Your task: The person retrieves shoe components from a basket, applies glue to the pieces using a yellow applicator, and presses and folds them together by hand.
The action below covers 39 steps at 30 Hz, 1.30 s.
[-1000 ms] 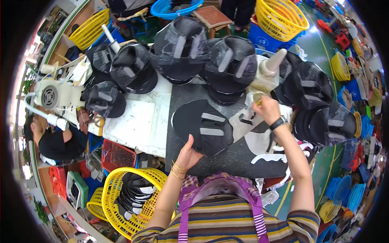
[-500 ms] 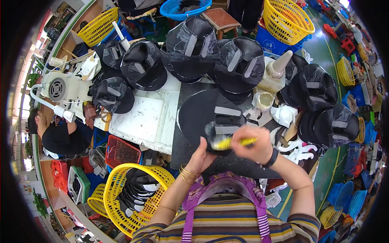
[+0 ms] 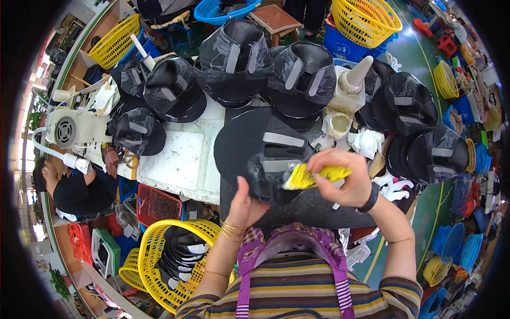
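A black cap (image 3: 241, 143), with two pale grey strips and whitish smears on its crown, lies on the dark board (image 3: 319, 215) in front of me. My left hand (image 3: 245, 207) grips the cap's near edge, thumb up beside it and fingers partly hidden underneath. My right hand (image 3: 342, 178) is closed around a yellow-handled brush (image 3: 305, 178). The brush's whitish tip is at the crown's near right side, next to the lower strip. Whether it touches the fabric I cannot tell.
Several black caps (image 3: 234, 58) stand along the far side. Right of centre are a white bottle with a cone top (image 3: 350, 87) and a small pot (image 3: 340, 125). A yellow basket of black pieces (image 3: 151, 266) is at lower left. Another person (image 3: 79, 189) sits at far left.
The view has shifted, so the bench appears further left. My right hand and the brush have turned and moved slightly right and up relative to the cap. My left hand stays at its edge.
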Available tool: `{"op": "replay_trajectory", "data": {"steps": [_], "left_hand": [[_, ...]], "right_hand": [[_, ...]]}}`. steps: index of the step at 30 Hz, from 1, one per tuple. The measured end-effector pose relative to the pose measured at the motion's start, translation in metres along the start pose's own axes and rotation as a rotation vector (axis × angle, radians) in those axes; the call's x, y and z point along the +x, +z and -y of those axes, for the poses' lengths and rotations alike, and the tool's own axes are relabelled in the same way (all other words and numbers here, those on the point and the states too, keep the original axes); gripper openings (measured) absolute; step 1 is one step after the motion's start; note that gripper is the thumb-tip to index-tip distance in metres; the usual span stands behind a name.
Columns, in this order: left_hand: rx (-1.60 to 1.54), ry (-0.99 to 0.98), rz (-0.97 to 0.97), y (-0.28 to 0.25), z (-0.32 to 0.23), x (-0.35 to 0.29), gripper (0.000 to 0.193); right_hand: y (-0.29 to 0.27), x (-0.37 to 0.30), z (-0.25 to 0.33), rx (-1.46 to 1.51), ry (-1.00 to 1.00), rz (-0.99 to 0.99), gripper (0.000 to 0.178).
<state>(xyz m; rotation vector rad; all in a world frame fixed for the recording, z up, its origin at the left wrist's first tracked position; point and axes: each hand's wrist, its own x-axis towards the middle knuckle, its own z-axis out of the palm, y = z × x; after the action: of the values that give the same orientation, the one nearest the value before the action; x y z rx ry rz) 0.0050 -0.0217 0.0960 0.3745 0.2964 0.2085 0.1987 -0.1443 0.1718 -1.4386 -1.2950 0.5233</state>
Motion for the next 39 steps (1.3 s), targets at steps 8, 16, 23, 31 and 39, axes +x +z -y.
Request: {"op": "replay_trajectory", "data": {"steps": [8,16,23,31,39], "left_hand": [[-0.234,-0.021,-0.03,-0.003,-0.004,0.007,0.073],[0.252,-0.142,-0.126,-0.004,-0.016,0.011,0.036],[1.148,0.034,-0.118,-0.001,0.006,0.013,0.05],[0.429,0.084,-0.293,-0.011,-0.007,0.022,0.049],[0.29,-0.032,-0.149,-0.009,-0.009,0.021,0.064]], "right_hand": [[0.009,-0.008,0.001,-0.1,-0.01,-0.089,0.017],[0.001,-0.019,-0.003,-0.127,-0.033,-0.107,0.017],[0.002,-0.01,-0.018,-0.043,0.026,-0.124,0.013],[-0.058,-0.018,-0.145,-0.413,0.472,-0.521,0.024],[-0.042,0.009,-0.083,0.465,0.516,-0.357,0.02]]}}
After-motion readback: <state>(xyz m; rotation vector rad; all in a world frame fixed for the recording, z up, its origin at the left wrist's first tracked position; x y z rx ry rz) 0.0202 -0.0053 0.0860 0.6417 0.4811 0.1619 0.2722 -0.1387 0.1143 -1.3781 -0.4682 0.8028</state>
